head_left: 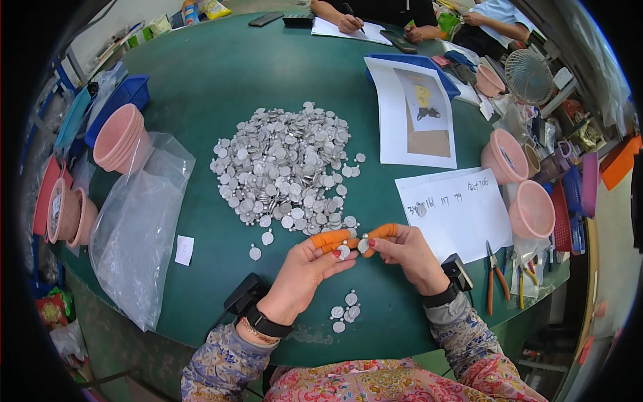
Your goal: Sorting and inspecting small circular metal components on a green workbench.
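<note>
A round silver coin-like pendant (343, 252) with a small ball at its rim is pinched in my left hand (299, 273). Another such pendant (363, 245) sits between the thumb and finger of my right hand (408, 256), close beside the left fingertips. Orange wraps cover some fingers of both hands. Just beyond my hands spreads a large heap of the same silver pendants (281, 164), with a few loose ones at its near side. Between my forearms, near the table's front edge, lies a small cluster of several pendants (352, 311).
A clear plastic bag (134, 234) and stacked pink baskets (120, 137) are at the left of the green table (194, 67). On the right lie a handwritten sheet (462, 218), a printed sheet (395, 127), pink bowls (531, 210) and pliers (492, 278). Across the table, a person's hand (350, 24) holds a pen.
</note>
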Available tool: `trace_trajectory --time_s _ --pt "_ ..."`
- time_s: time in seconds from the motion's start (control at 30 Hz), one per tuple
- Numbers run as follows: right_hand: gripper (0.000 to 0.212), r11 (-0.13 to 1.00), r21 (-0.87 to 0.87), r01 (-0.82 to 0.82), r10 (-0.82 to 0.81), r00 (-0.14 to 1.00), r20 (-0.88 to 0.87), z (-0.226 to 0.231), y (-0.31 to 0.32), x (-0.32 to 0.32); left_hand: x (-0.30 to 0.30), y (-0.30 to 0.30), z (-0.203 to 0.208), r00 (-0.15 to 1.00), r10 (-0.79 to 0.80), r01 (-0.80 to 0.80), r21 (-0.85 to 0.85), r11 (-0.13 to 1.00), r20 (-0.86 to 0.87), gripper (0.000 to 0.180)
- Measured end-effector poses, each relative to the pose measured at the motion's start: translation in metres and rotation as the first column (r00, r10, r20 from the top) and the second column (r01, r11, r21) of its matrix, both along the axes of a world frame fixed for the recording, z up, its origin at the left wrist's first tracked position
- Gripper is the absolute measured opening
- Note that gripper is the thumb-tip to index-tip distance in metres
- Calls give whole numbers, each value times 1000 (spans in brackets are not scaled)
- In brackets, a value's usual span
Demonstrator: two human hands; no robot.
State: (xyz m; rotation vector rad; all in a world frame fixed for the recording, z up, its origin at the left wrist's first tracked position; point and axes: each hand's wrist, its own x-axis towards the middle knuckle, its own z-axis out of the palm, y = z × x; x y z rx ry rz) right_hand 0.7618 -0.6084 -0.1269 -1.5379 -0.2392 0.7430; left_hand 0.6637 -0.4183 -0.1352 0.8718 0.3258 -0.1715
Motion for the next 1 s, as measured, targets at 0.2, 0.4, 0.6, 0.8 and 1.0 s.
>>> trace_trajectory --time_s 0.2,0.4,0.6,0.8,1.0 --pt "17 1000 9 -9 10 988 -151 2 1 -1 1 0 4 997 -80 80 11 997 -5 34" --pt "18 1000 -15 -6 3 987 -161 2 1 -1 0 0 4 996 -86 86 1 996 1 35" --pt "19 1000 -29 11 -16 982 -187 2 1 -1 0 1 2 995 -101 103 -64 993 21 39" --pt "20 999 -50 11 -19 986 -165 0 -1 1 1 3 -1 992 -116 120 -127 985 39 42" --pt "21 998 -57 11 -19 988 -153 -1 -2 1 0 3 1 990 -135 139 -105 985 47 41"
